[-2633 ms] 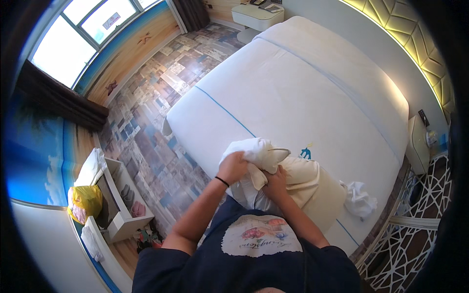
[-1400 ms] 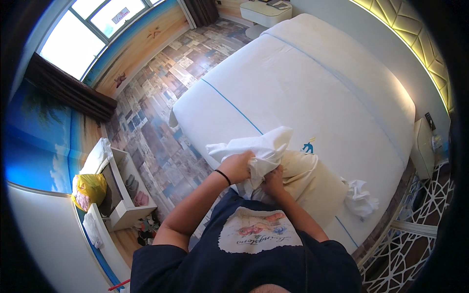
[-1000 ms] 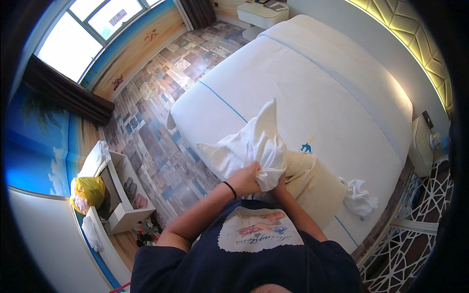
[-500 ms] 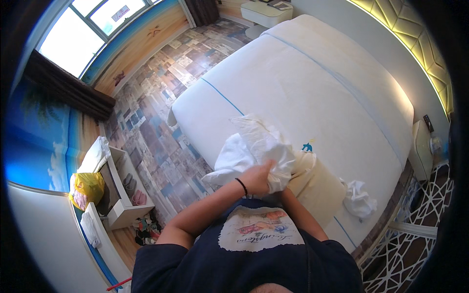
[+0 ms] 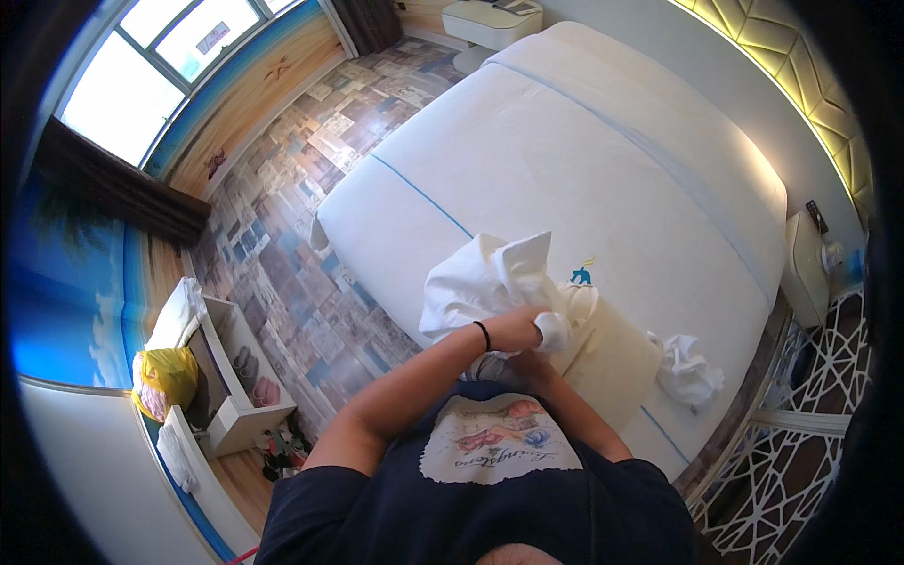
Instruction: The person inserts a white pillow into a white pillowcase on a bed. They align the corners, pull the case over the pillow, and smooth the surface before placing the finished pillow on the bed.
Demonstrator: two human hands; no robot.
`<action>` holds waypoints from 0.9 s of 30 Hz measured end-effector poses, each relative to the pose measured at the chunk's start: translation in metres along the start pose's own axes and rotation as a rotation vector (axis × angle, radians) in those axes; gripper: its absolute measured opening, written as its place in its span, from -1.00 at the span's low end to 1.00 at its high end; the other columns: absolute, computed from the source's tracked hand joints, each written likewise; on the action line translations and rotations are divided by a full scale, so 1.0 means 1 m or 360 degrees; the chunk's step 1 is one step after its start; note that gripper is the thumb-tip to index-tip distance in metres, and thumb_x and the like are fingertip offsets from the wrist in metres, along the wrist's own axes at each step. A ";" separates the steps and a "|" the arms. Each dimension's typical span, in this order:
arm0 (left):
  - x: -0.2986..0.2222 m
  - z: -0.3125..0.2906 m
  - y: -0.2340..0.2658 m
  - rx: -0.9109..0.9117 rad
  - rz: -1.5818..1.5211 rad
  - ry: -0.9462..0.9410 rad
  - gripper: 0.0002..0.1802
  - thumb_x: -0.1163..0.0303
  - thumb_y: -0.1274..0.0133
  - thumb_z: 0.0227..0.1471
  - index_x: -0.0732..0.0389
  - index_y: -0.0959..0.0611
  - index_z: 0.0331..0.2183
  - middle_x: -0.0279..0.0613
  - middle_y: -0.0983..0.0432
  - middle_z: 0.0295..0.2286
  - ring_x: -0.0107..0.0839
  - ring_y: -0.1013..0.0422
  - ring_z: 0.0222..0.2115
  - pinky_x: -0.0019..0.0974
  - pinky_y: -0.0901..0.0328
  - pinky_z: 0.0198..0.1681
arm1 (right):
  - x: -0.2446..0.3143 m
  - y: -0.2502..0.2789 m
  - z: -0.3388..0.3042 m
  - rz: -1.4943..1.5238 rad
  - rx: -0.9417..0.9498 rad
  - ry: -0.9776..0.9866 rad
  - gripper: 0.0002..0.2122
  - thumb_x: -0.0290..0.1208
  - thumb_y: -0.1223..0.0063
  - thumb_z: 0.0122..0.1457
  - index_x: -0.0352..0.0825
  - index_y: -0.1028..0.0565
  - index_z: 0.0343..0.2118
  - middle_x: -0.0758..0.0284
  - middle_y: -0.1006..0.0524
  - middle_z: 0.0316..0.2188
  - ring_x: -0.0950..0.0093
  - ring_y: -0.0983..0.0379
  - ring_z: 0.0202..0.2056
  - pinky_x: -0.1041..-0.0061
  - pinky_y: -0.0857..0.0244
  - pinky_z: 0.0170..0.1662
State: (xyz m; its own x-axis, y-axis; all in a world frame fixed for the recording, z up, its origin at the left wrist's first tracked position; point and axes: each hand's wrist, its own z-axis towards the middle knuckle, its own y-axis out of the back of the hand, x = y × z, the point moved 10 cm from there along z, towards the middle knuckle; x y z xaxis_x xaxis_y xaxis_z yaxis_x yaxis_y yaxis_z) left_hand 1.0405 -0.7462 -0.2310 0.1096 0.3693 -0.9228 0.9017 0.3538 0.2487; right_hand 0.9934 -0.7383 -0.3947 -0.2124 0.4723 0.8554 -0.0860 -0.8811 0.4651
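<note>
My left hand (image 5: 518,330), a dark band on its wrist, is closed on a bunched white cloth (image 5: 466,282) in front of my waist. One corner of the cloth sticks up, and a fold bulges out beside my fingers. My right hand (image 5: 535,367) is just below the left, closed against the lower part of the cloth; its fingertips are hidden. Right of my hands, a cream cloth (image 5: 617,363) lies over the near edge of the bed. A crumpled white cloth (image 5: 690,369) rests farther right.
The large bed (image 5: 565,160) has a white cover with blue lines and a small blue motif (image 5: 581,275). A white shelf unit (image 5: 250,414) at left holds shoes and a yellow bag (image 5: 168,377). A bedside table (image 5: 808,273) and a white lattice screen (image 5: 782,490) stand right.
The bunched white cloth has been lifted and turned; its trailing left end is drawn in and a corner now points up. My right hand has come into view below the left.
</note>
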 end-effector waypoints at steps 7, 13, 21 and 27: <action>0.014 0.013 0.009 -0.0259 0.0494 -0.0171 -0.72 0.49 -0.10 -0.22 0.26 -0.53 -0.32 0.13 -0.50 -0.32 0.05 -0.42 -0.23 -0.15 -0.30 -0.16 | -0.002 0.008 0.000 0.0044 -0.0101 -0.0018 -0.60 -0.32 -0.15 -0.04 -0.29 -0.43 -0.10 0.15 -0.46 -0.15 0.13 -0.35 -0.05 0.17 -0.18 0.03; 0.014 0.002 0.003 0.0069 -0.0245 -0.0259 -0.78 0.43 -0.15 -0.09 0.21 -0.56 -0.31 -0.24 -0.53 -0.36 -0.38 -0.42 -0.26 -0.28 -0.29 -0.15 | 0.040 0.042 0.018 -0.0099 -0.0337 0.0024 -0.59 -0.31 -0.16 -0.04 -0.29 -0.42 -0.09 0.15 -0.45 -0.13 0.14 -0.34 -0.03 0.18 -0.16 0.05; -0.017 -0.019 0.023 -0.0287 0.0640 -0.0189 -0.65 0.40 -0.24 -0.24 0.24 -0.53 -0.32 -0.01 -0.51 -0.35 -0.10 -0.45 -0.28 -0.22 -0.31 -0.16 | -0.039 -0.001 0.013 0.0207 -0.0002 0.0036 -0.44 -0.25 -0.16 0.04 -0.29 -0.25 0.10 0.19 -0.31 0.06 0.26 -0.19 0.12 0.26 0.01 0.20; 0.005 -0.017 0.008 -0.0177 0.0370 -0.0247 -0.62 0.41 -0.24 -0.24 0.23 -0.49 -0.29 0.03 -0.50 -0.31 -0.05 -0.42 -0.21 -0.19 -0.29 -0.13 | -0.035 0.000 0.012 0.0098 -0.0045 0.0016 -0.44 -0.20 -0.14 0.05 -0.26 -0.26 0.10 0.19 -0.30 0.09 0.25 -0.18 0.14 0.24 0.05 0.22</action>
State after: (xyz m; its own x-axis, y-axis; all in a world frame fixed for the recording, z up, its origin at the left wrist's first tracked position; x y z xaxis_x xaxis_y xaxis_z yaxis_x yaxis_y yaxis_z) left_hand 1.0411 -0.7273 -0.2284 0.3781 0.3184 -0.8693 0.7945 0.3703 0.4812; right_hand 1.0128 -0.7544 -0.4216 -0.2282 0.4172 0.8797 -0.1002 -0.9088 0.4050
